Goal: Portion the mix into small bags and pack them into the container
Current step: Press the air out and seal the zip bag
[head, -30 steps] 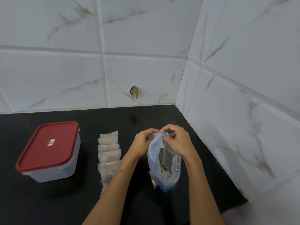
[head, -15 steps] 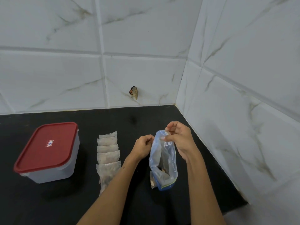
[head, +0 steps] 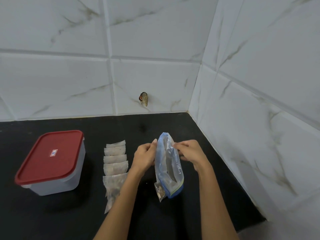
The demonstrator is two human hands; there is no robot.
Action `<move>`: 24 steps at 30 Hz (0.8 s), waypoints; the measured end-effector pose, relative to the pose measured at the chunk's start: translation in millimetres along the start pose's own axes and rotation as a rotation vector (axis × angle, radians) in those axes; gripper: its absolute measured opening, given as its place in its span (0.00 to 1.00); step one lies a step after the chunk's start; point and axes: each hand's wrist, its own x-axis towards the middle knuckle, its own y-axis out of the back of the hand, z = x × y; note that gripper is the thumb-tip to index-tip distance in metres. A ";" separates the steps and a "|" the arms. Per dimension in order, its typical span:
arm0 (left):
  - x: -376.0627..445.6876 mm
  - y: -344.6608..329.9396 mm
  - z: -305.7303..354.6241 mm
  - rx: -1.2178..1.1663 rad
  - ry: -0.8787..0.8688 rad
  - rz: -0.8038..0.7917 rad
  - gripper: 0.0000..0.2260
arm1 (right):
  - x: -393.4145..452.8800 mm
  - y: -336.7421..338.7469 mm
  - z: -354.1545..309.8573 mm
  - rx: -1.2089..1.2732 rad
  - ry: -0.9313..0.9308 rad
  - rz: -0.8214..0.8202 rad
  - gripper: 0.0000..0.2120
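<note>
A clear zip bag with a blue edge (head: 168,168) stands upright on the black counter with some mix in its bottom. My left hand (head: 144,156) pinches its left upper edge and my right hand (head: 189,153) pinches the right upper edge, so its mouth is held apart. A small filled bag (head: 160,191) lies against its base. A row of several small filled bags (head: 115,166) lies overlapping to the left, partly hidden by my left forearm. The plastic container (head: 52,163) with a red lid, shut, stands at far left.
The black counter (head: 199,205) ends at tiled walls behind and to the right, meeting in a corner. A small brown object (head: 143,99) sticks to the back wall. The counter's front right edge drops off near my right forearm.
My hands have moved apart along the top of the zip bag, spreading its mouth wider. The bag now stands taller and straighter.
</note>
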 end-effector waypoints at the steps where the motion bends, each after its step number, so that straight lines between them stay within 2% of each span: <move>1: -3.0 2.5 3.6 -0.042 0.020 -0.026 0.19 | 0.3 0.7 2.0 0.014 -0.040 -0.006 0.07; 4: -9.8 10.6 14.4 -0.156 0.080 -0.108 0.09 | -4.8 2.0 2.0 0.031 -0.008 -0.031 0.06; 7: -12.1 14.1 16.8 -0.156 0.103 -0.146 0.08 | -10.4 -1.9 -2.5 -0.055 0.106 0.076 0.02; 9: -13.7 10.6 18.3 -0.016 0.046 0.001 0.06 | -13.1 -6.0 -7.5 -0.286 0.176 0.263 0.03; 11: -17.5 5.2 22.0 0.235 -0.050 0.209 0.07 | -17.7 -12.6 -13.3 -0.525 0.214 0.435 0.05; 13: -20.4 0.3 24.7 0.316 -0.152 0.307 0.08 | -19.6 -19.7 -13.8 -0.569 0.247 0.500 0.06; 15: -19.7 -1.1 23.1 0.244 -0.164 0.294 0.08 | -18.9 -21.9 -9.0 -0.462 0.261 0.478 0.06; 18: -17.9 3.6 14.0 0.115 -0.033 0.198 0.13 | -21.7 -10.8 -3.0 -0.167 0.214 0.270 0.09; 20: -21.2 7.5 8.0 0.053 0.082 0.143 0.17 | -27.2 -5.7 0.9 0.000 0.115 0.142 0.14; 24: -39.5 5.1 5.3 -0.066 0.274 -0.008 0.23 | -38.9 -4.4 16.2 0.041 -0.172 0.119 0.16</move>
